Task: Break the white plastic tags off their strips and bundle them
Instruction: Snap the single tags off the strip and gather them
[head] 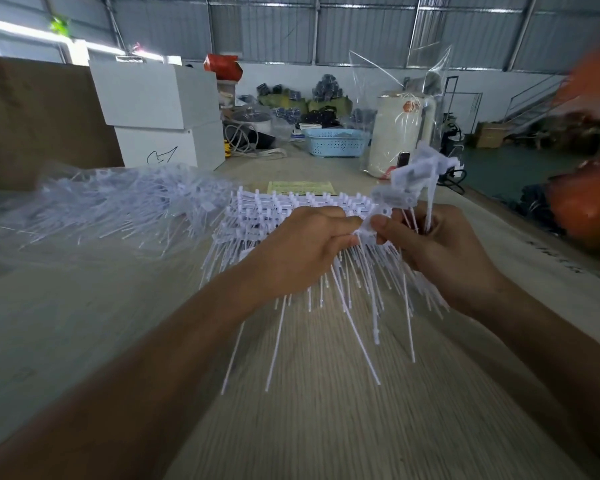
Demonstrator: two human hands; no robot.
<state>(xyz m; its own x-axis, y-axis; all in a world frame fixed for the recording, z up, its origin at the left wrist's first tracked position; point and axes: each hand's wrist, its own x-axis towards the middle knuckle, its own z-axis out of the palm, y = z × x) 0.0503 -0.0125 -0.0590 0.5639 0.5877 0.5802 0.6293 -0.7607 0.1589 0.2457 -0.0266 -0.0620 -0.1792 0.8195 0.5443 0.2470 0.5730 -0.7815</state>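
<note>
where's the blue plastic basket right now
In the head view, the blue basket sits at the table's far end, right of centre, beside the bagged white roll.

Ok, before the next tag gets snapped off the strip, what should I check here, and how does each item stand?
1. Left hand grips the strip stack: ok.
2. Right hand pinches the tag at the strip's end: ok.
3. Loose tags already gathered in the right hand: ok.
4. Tag tails hang over the table, untangled: cannot tell.
5. Bag of tags within reach on the left: ok.
</note>
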